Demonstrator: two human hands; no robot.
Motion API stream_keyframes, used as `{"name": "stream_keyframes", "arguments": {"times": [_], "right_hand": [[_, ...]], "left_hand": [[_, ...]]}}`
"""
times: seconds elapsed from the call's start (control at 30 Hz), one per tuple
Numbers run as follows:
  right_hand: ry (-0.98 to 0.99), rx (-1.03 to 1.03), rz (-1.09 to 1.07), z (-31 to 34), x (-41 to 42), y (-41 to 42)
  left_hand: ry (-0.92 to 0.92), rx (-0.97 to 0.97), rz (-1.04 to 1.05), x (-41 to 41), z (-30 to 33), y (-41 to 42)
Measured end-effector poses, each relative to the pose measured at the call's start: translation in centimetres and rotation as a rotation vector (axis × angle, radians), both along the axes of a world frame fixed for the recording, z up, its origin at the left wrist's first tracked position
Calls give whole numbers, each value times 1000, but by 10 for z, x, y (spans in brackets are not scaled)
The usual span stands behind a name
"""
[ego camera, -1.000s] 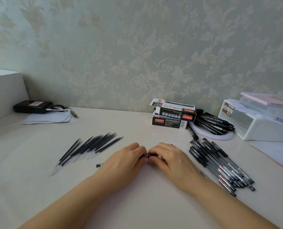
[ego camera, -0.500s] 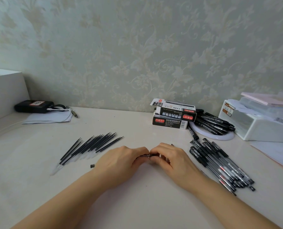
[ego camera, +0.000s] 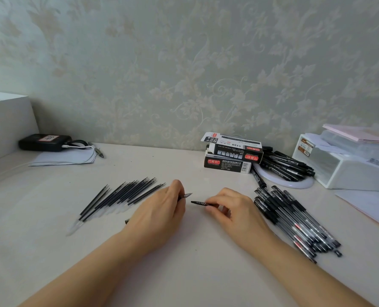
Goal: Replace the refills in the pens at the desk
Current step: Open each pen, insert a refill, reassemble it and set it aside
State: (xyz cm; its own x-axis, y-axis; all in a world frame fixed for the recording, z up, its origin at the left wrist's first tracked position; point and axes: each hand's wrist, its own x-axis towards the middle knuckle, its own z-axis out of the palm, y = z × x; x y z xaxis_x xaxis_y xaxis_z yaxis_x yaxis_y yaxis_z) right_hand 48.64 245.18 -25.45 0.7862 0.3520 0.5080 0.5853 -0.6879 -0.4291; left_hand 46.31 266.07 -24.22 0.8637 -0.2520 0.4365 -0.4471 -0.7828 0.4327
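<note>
Black pens (ego camera: 288,167) heaped on white round tray (ego camera: 303,186) beside boxes (ego camera: 231,156).

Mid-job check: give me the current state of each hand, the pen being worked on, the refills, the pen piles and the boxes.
left hand: grips the pen's tip piece
right hand: pinches the pen barrel
pen tip piece: separated from the barrel
pen barrel: held level, apart from the tip piece
loose refills: lying fanned on the desk
near pen pile: assembled, heaped on the desk
far pen pile: heaped on a white disc
boxes: stacked, top flap open

"1120" on the upper pen box (ego camera: 235,150); "24" on the black device's label (ego camera: 49,137)
</note>
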Motion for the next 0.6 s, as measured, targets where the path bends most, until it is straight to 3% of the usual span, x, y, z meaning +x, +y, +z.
{"name": "stream_keyframes", "arguments": {"times": [0.33, 0.6], "right_hand": [[29, 25, -4, -1, 0, 1], [20, 66, 157, 5, -4, 4]], "left_hand": [[-75, 9, -97, 6, -2, 1], [-95, -6, -207, 4, -1, -5]]}}
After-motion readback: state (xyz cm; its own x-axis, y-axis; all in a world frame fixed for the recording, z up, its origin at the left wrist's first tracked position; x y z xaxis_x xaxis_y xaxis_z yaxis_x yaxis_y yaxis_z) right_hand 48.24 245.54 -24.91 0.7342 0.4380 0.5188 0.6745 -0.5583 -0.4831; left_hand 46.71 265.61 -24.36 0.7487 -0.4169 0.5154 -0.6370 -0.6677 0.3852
